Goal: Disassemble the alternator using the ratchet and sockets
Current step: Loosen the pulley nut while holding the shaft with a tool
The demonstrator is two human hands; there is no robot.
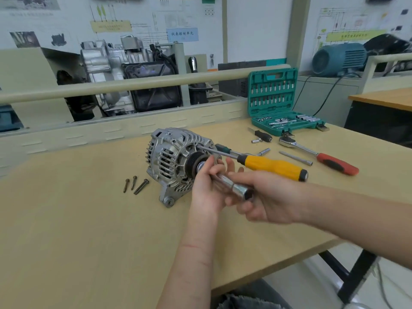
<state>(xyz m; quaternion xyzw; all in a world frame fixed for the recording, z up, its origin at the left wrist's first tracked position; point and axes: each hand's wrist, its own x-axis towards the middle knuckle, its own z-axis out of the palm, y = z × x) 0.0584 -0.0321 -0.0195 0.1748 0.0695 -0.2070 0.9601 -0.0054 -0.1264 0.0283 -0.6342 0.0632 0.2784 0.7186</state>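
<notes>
While three bolts (136, 185) lie out left of the hands, both hands (208, 188) (265, 197) grip a socket extension (231, 184) at the alternator (176, 161) pulley, still attached.

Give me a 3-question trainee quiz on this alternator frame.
1. True or false: the ratchet is in the hands.
2. How many bolts lie left of the alternator?
3. What do both hands (left, right) hold at the pulley? A) screwdriver B) socket C) case

Key: 1 false, it lies on the table; 2 three; 3 B.
</notes>
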